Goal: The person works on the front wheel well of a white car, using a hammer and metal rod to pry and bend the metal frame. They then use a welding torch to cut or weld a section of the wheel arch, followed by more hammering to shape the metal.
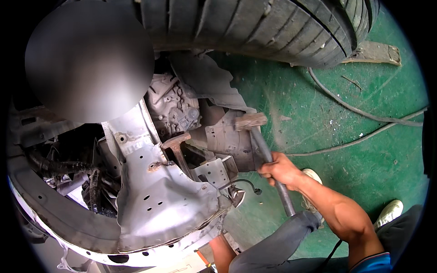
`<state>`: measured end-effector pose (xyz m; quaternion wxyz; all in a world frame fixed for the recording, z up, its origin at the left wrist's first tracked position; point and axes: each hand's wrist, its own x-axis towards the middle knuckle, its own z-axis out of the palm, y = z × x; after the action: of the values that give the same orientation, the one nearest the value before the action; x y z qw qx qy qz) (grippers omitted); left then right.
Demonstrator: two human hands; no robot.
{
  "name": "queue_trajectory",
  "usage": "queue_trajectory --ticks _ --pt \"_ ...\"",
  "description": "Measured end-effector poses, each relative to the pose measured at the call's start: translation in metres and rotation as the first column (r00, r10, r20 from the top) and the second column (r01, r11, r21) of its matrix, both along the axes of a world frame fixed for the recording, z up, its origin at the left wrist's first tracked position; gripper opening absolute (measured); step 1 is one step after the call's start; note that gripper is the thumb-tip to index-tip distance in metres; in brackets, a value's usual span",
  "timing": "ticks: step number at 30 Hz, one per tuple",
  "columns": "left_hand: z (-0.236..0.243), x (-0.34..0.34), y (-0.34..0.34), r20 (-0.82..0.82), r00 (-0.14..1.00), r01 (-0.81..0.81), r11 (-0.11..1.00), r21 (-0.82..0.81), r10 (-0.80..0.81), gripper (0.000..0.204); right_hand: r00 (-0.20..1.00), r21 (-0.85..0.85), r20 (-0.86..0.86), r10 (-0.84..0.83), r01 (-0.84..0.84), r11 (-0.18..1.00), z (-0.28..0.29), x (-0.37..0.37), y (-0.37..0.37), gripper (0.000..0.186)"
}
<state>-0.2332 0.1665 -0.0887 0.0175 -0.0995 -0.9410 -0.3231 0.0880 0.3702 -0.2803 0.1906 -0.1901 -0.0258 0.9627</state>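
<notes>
My right hand (278, 170) is closed around the grey metal handle of a hammer (260, 142). Its worn, brownish head is raised to the right of the car's bare metal bodywork. My left forearm (222, 253) reaches in beneath the silver-grey sheet-metal panel (166, 198), which hides that hand and whatever it may hold. A second hammer with a rusty head (176, 140) stands up behind the panel's right edge, and the lower end of its handle is out of sight. The panel is dented, with several small holes and a rust patch near its upper part.
A large tyre (246, 27) fills the top, beside a wooden block (375, 53). A hose (337, 102) curves over the green floor (364, 150). Past the panel lie a dirty engine part (175, 102), a thin black cable (246, 181) and dark wiring (93, 182). A blurred round area covers the upper left.
</notes>
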Motion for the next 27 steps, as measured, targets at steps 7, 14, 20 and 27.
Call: queue_trajectory --ticks 7,14,20,27 --pt "-0.004 -0.008 0.004 0.096 0.991 0.094 0.995 -0.015 -0.092 0.056 0.986 0.19 -0.155 0.054 -0.024 0.982 0.045 -0.043 0.018 0.017" --pt "-0.008 -0.01 0.007 0.118 0.981 0.149 0.988 0.047 -0.153 0.053 0.985 0.062 0.166 0.05 -0.061 0.996 0.02 0.021 0.0 0.016" --pt "-0.013 -0.015 0.011 0.144 0.973 0.174 0.982 0.07 -0.182 0.051 0.868 -0.179 0.489 -0.09 0.201 0.963 -0.027 0.036 -0.045 0.006" --pt "-0.01 -0.017 0.007 0.154 0.966 0.197 0.978 0.073 -0.206 0.048 0.96 0.31 0.264 0.088 -0.171 0.935 0.068 -0.02 0.029 0.03"
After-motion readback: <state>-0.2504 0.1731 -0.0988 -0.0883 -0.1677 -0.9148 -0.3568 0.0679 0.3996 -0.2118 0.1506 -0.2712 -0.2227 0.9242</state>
